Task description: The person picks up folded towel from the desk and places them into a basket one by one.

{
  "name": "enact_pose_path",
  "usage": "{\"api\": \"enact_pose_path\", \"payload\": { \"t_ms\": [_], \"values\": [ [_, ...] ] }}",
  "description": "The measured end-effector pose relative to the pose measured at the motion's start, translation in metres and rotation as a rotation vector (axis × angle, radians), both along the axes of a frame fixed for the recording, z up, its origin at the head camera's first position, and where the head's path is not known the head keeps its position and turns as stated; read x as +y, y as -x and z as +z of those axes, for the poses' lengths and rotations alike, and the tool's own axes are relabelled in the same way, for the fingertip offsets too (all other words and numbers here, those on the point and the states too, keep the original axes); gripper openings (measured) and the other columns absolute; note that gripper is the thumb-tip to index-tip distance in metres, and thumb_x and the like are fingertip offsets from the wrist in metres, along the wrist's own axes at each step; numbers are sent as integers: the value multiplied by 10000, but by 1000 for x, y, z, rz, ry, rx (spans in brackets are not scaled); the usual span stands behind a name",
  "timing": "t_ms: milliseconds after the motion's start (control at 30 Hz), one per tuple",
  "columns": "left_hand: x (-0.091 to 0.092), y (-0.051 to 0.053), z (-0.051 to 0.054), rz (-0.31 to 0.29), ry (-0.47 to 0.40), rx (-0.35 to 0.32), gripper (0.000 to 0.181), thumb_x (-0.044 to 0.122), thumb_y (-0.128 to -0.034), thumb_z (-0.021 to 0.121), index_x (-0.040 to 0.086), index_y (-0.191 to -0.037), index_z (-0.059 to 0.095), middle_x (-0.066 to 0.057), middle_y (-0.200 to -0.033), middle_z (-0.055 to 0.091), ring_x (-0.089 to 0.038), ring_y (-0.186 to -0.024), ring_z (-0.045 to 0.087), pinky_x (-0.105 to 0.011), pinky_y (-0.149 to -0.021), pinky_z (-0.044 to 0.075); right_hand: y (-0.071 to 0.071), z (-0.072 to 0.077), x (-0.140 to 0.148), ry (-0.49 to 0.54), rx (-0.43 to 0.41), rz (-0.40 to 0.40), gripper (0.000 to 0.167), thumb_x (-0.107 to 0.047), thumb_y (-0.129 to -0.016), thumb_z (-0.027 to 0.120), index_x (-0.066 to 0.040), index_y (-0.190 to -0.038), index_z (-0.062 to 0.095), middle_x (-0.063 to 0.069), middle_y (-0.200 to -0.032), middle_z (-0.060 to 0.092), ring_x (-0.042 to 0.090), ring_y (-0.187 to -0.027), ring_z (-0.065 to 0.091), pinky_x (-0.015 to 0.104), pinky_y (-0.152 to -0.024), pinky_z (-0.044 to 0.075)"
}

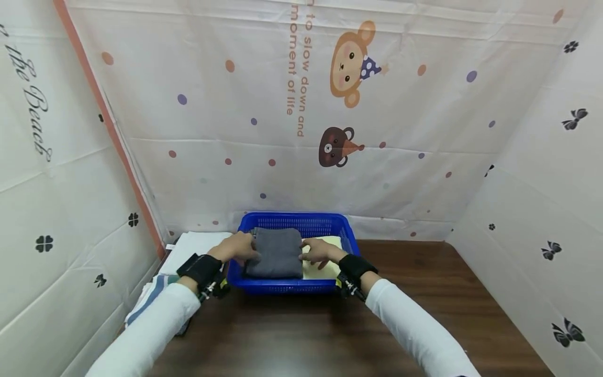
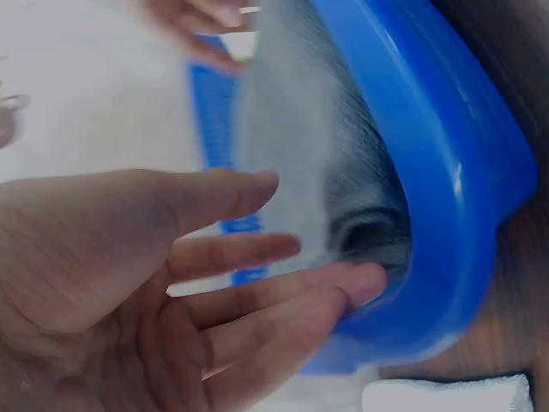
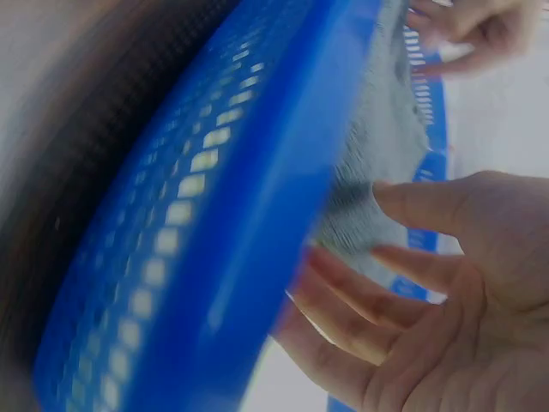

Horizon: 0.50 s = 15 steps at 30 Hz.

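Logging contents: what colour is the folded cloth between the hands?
The folded cloth is dark grey, clearest in the head view.

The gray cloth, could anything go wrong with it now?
The gray cloth might come unfolded if only one side is lifted, as the left hand and right hand are at opposite sides. The right hand could rumple the yellow cloth beside it. The basket rim might catch its edge.

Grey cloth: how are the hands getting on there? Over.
Left hand, right hand at opposite sides of grey cloth. Cloth folded, in basket. Nothing visibly in the way.
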<state>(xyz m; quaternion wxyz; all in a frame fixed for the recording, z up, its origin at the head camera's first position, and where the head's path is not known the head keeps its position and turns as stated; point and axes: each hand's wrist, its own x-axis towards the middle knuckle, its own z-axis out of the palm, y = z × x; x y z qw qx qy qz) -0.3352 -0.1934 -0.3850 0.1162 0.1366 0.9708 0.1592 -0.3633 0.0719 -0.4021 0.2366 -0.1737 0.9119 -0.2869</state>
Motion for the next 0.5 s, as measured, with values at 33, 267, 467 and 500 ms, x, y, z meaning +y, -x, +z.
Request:
{"api": "enact_pose_path", "payload": {
  "t_ms": [33,267,467,500],
  "values": [
    [-5,-6,2,-52,-51,4,238,226,-964,702,10,-1058,742,-88,-777,737,-206,-643,734,-318,-623,580,-3,3,6,-18,27,5,503,-265,-1026,619,-65,-1474,506,191,-1152,699,265,-956,738,380,-720,627],
    [-57,-75,-11,-329,-347,197,233,182,-1004,650,-3,-1126,723,-57,-983,761,-209,-881,718,-353,-754,594,-27,4,66,13,435,0,290,-86,-1022,582,45,-1271,651,218,-1015,737,269,-768,688,314,-621,506],
    [-94,-129,-38,-190,-417,177,297,265,-1023,630,82,-1247,695,-101,-1204,736,-259,-1066,709,-323,-795,595,-26,-23,100,113,714,-89,237,2,-981,595,67,-1192,681,229,-1075,681,267,-831,607,364,-701,464],
    [-98,-134,-43,-149,-408,202,285,260,-1015,643,96,-1241,699,-99,-1203,737,-260,-1060,709,-318,-779,588,-25,-28,102,120,738,-108,251,2,-978,602,72,-1208,673,240,-1110,660,293,-876,598,397,-728,468]
  ]
}}
